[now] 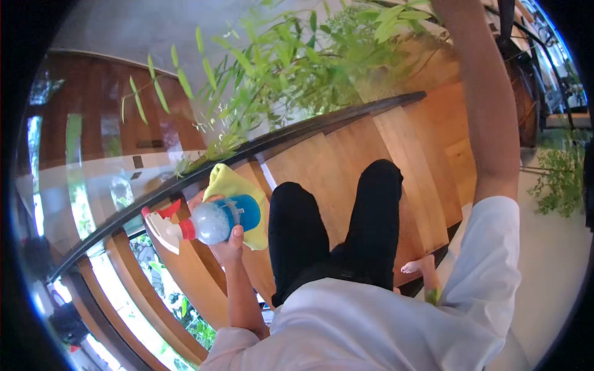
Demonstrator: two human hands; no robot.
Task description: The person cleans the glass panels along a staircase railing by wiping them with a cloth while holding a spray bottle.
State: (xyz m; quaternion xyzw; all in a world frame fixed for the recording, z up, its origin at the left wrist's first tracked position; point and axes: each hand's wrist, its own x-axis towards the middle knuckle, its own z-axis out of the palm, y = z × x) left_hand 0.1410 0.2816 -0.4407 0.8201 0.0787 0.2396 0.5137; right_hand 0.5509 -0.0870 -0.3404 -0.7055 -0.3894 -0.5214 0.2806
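My left hand point(228, 248) is wrapped round a spray bottle point(213, 221) with blue liquid, a clear upper part and a red and white spray head. The bottle lies on its side, its nozzle end towards the left. A yellow cloth point(230, 180) is bunched behind the bottle, against the same hand. On the right my other arm reaches up past the top edge of the frame, so my right hand is out of sight.
Wooden stair treads point(309, 164) run beneath my legs, with gaps between those at lower left. A dark rail point(272, 139) curves along them beside leafy green plants point(278, 77). Near my right knee shows a bare foot point(421, 266). More foliage point(557, 176) hangs at far right.
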